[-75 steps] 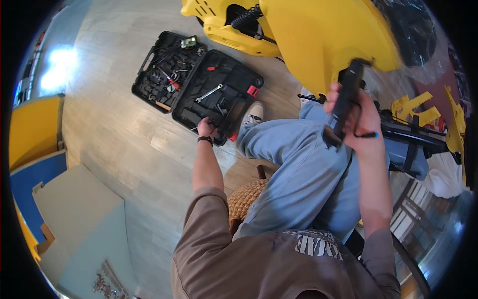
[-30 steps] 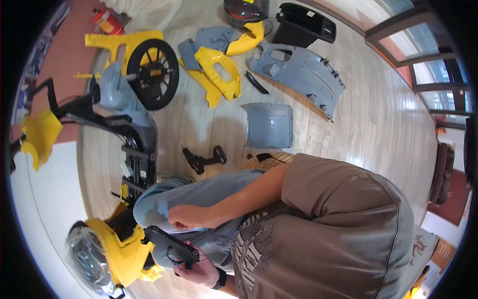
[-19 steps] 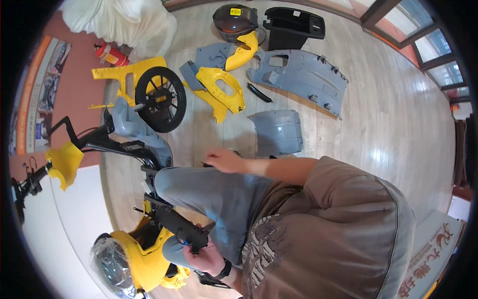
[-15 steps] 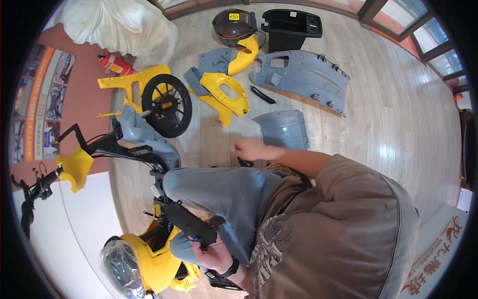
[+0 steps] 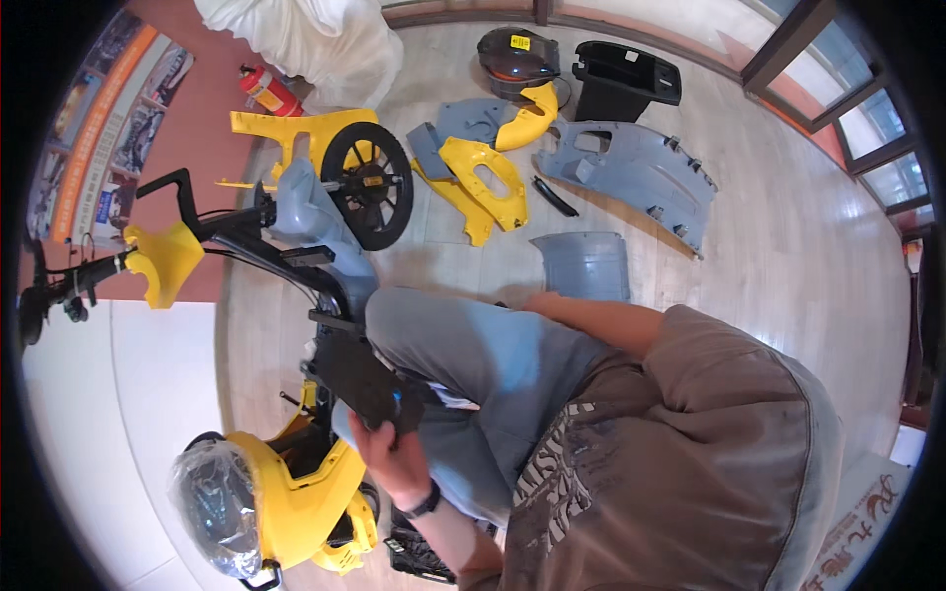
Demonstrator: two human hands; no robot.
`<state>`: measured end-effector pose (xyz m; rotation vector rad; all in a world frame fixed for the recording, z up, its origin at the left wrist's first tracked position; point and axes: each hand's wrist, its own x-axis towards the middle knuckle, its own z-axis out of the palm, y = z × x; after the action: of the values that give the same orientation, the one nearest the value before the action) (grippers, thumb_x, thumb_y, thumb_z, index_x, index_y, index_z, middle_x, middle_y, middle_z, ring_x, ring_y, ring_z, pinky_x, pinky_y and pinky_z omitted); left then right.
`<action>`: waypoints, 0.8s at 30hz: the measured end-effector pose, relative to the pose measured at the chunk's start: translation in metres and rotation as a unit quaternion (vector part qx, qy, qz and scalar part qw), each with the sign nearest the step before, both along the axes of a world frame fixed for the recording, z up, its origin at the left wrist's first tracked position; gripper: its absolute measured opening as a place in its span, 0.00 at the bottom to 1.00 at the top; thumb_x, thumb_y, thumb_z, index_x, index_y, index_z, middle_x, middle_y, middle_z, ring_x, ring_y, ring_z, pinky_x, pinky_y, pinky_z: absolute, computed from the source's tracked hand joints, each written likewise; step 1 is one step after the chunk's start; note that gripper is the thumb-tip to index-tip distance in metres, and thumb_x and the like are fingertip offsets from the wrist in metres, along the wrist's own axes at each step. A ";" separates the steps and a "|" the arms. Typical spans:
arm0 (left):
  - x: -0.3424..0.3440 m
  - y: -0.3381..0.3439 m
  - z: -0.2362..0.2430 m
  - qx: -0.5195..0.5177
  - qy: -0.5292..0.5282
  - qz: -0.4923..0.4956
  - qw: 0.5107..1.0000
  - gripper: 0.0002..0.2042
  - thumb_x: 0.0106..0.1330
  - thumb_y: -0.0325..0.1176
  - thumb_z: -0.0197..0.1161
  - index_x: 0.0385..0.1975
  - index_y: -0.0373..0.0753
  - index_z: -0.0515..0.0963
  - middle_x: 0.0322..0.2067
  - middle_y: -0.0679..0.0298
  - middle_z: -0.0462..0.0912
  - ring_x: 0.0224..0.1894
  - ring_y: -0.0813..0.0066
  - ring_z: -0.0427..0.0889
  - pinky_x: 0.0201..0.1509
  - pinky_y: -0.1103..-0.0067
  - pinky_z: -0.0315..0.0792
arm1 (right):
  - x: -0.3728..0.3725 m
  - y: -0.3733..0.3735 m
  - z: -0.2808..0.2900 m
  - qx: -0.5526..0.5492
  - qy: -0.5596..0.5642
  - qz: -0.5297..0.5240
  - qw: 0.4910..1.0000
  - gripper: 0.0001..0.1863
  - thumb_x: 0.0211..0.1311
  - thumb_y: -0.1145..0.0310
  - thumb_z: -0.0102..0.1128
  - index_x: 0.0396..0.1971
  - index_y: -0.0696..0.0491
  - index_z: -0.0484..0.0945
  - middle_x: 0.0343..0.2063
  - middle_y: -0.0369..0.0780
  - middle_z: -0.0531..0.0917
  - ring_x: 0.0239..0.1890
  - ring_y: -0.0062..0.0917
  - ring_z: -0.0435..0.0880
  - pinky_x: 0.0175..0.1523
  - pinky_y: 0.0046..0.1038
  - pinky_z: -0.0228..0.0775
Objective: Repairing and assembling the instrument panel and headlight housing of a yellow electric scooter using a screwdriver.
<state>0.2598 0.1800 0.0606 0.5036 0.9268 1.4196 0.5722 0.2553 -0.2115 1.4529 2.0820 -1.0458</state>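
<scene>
One hand shows clearly: the left hand [image 5: 389,455], fingers [image 5: 379,424] wrapped around a black power tool [image 5: 363,382] held over the knee beside the stripped scooter frame [image 5: 296,258]. The right hand is hidden behind the leg, so its state cannot be told. Held off balance, the tool could slip onto the yellow front fairing [image 5: 296,497]. Counted on the floor: three grey panels [image 5: 636,172], two loose yellow panels [image 5: 473,182], one wheel [image 5: 368,183], one fire extinguisher [image 5: 268,92].

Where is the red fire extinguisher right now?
In the head view, the red fire extinguisher lies at the upper left, by the reddish wall, between the white plastic-wrapped bundle and the yellow fender by the black wheel.
</scene>
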 end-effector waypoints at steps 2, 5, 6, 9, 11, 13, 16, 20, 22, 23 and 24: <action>-0.002 0.029 -0.010 -0.021 0.119 -0.016 0.993 0.31 0.55 0.25 0.56 0.64 0.38 0.64 0.56 0.58 0.74 0.57 0.62 0.74 0.62 0.66 0.69 | -0.003 -0.008 0.000 -0.011 -0.019 -0.009 1.000 0.16 0.58 0.59 0.59 0.40 0.54 0.81 0.41 0.46 0.86 0.42 0.41 0.85 0.42 0.42 0.77; 0.012 0.074 -0.005 0.011 0.034 -0.127 0.991 0.31 0.54 0.26 0.57 0.64 0.40 0.64 0.54 0.60 0.74 0.55 0.65 0.75 0.59 0.67 0.72 | 0.007 -0.032 -0.004 -0.023 -0.042 -0.031 0.998 0.16 0.58 0.59 0.59 0.40 0.54 0.81 0.41 0.46 0.86 0.42 0.40 0.85 0.42 0.41 0.77; 0.015 0.085 -0.012 0.013 0.028 -0.133 0.991 0.31 0.54 0.26 0.57 0.64 0.40 0.64 0.54 0.60 0.74 0.55 0.65 0.75 0.59 0.67 0.72 | 0.012 -0.037 -0.003 -0.023 -0.047 -0.043 0.998 0.16 0.58 0.59 0.59 0.40 0.54 0.81 0.41 0.46 0.86 0.42 0.40 0.85 0.42 0.41 0.77; 0.024 0.099 -0.040 0.020 -0.046 -0.164 0.985 0.31 0.55 0.28 0.59 0.63 0.40 0.64 0.55 0.61 0.74 0.55 0.65 0.76 0.61 0.67 0.71 | 0.013 -0.040 -0.006 -0.028 -0.054 -0.067 0.996 0.16 0.58 0.59 0.58 0.39 0.54 0.81 0.40 0.46 0.86 0.42 0.40 0.85 0.42 0.41 0.77; 0.026 0.095 -0.065 0.009 -0.032 -0.141 0.989 0.30 0.56 0.30 0.58 0.63 0.39 0.65 0.55 0.60 0.74 0.57 0.63 0.75 0.65 0.62 0.68 | 0.015 -0.047 -0.007 -0.032 -0.054 -0.072 0.995 0.16 0.58 0.59 0.58 0.39 0.54 0.81 0.40 0.46 0.86 0.42 0.40 0.85 0.42 0.41 0.77; 0.031 0.093 -0.069 0.000 -0.019 -0.126 0.992 0.29 0.56 0.32 0.58 0.61 0.39 0.66 0.54 0.59 0.74 0.57 0.60 0.75 0.68 0.55 0.65 | 0.025 -0.058 -0.012 -0.035 -0.049 -0.067 0.996 0.15 0.58 0.59 0.58 0.39 0.54 0.81 0.40 0.46 0.86 0.42 0.40 0.85 0.42 0.41 0.77; 0.040 0.098 -0.082 0.014 -0.054 -0.118 0.991 0.30 0.55 0.32 0.58 0.63 0.41 0.65 0.54 0.60 0.74 0.58 0.61 0.74 0.67 0.56 0.66 | 0.043 -0.077 -0.019 -0.036 -0.031 -0.051 0.998 0.15 0.58 0.59 0.58 0.39 0.54 0.81 0.40 0.46 0.86 0.42 0.40 0.85 0.42 0.41 0.77; 0.040 0.100 -0.081 0.028 -0.053 -0.091 0.994 0.31 0.55 0.32 0.57 0.63 0.42 0.65 0.55 0.60 0.74 0.58 0.61 0.74 0.66 0.58 0.67 | 0.016 -0.049 -0.029 -0.041 -0.010 -0.037 0.998 0.15 0.58 0.59 0.58 0.38 0.54 0.81 0.40 0.46 0.86 0.42 0.39 0.85 0.41 0.40 0.77; 0.036 0.100 -0.077 0.018 -0.102 -0.077 0.992 0.31 0.55 0.30 0.56 0.64 0.41 0.64 0.52 0.61 0.74 0.54 0.66 0.75 0.62 0.69 0.69 | 0.040 -0.073 -0.036 -0.046 -0.005 -0.034 0.998 0.15 0.58 0.59 0.58 0.38 0.54 0.81 0.40 0.46 0.86 0.42 0.39 0.85 0.41 0.40 0.77; 0.034 0.097 -0.072 0.019 -0.090 -0.065 0.994 0.31 0.55 0.30 0.54 0.64 0.41 0.64 0.52 0.60 0.74 0.54 0.65 0.75 0.61 0.68 0.70 | 0.040 -0.074 -0.041 -0.048 -0.001 -0.028 0.998 0.15 0.58 0.59 0.58 0.38 0.54 0.81 0.40 0.46 0.86 0.42 0.39 0.85 0.41 0.40 0.77; 0.047 0.106 -0.071 0.022 -0.098 -0.083 0.991 0.31 0.55 0.30 0.54 0.64 0.41 0.64 0.52 0.60 0.74 0.54 0.65 0.75 0.61 0.68 0.70 | -0.062 0.018 -0.028 -0.045 -0.007 -0.052 0.998 0.15 0.58 0.59 0.58 0.38 0.54 0.81 0.40 0.46 0.86 0.42 0.39 0.85 0.41 0.40 0.77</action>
<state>0.3064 0.2857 -0.0108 0.4528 0.6822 1.3149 0.5103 0.2730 -0.2392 1.5320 1.9426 -1.1507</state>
